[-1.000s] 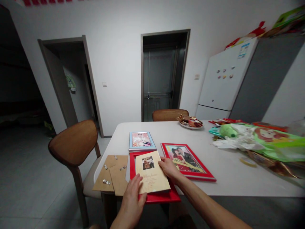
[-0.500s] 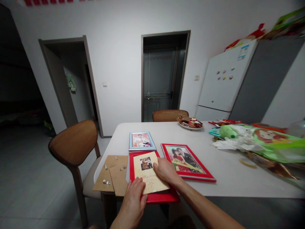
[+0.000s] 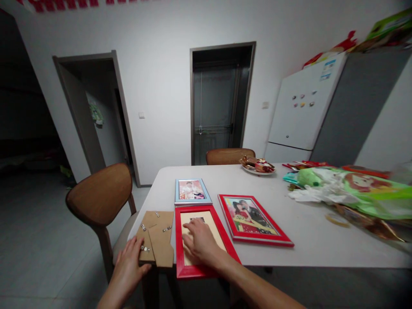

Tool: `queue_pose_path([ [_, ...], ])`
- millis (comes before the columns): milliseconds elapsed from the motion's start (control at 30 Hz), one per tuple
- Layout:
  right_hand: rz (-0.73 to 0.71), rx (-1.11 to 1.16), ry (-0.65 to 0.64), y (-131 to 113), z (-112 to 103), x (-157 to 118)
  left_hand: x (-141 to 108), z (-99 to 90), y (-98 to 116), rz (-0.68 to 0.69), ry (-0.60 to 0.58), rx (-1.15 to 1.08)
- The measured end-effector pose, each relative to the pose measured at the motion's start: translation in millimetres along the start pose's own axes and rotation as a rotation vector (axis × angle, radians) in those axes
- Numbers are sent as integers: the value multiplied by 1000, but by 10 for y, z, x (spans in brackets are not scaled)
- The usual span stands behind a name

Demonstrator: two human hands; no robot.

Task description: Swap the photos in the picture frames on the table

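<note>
And there it is, the cream card (image 3: 210,217) now lies flat inside the near red frame (image 3: 179,240) on the table (image 3: 305,251), seemingly seated; the right hand (image 3: 202,245) spreads an open grip over it, while the left hand (image 3: 127,262) shifts left, loosely open, touching a brown board (image 3: 144,237)

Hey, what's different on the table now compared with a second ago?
The cream sheet, earlier held askew over the near red frame, now sits squarely inside it. The left hand has let go and moved left to the brown boards; the right hand has shifted left, over the sheet. The blue frame and other red frame stayed put.
</note>
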State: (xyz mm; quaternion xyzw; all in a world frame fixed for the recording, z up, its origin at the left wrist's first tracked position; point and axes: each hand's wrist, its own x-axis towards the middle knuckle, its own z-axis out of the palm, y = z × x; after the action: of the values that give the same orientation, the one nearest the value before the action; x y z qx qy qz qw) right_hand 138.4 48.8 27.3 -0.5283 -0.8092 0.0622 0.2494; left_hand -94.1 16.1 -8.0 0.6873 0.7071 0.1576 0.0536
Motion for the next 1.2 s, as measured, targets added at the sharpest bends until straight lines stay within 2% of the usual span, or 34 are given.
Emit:
queue_pose_path([
  [67,-83,30,-28,-208,97,10,37,53,-92,26,55,26],
  [167,-153,41,-74,-442,242,34,46,110,-119,98,118,19],
  [333,-114,76,-80,-589,383,83,50,107,-128,129,226,-50],
  [467,-68,244,-6,-574,227,80,42,24,-68,199,349,-138],
  [600,-106,334,85,-387,-116,-70,-41,-58,232,318,446,-225],
  [667,-101,342,82,-217,-267,-195,-98,-39,458,366,423,-266],
  [800,-49,310,44,153,-470,-448,-182,111,903,424,290,-314],
  [900,-12,266,-7,353,-543,-567,-212,212,1122,445,172,-317],
  [1033,10,214,-57,483,-482,-595,-218,217,1211,422,63,-309],
  [1200,6,93,11,518,-274,-540,-187,105,1192,422,-9,-302],
])
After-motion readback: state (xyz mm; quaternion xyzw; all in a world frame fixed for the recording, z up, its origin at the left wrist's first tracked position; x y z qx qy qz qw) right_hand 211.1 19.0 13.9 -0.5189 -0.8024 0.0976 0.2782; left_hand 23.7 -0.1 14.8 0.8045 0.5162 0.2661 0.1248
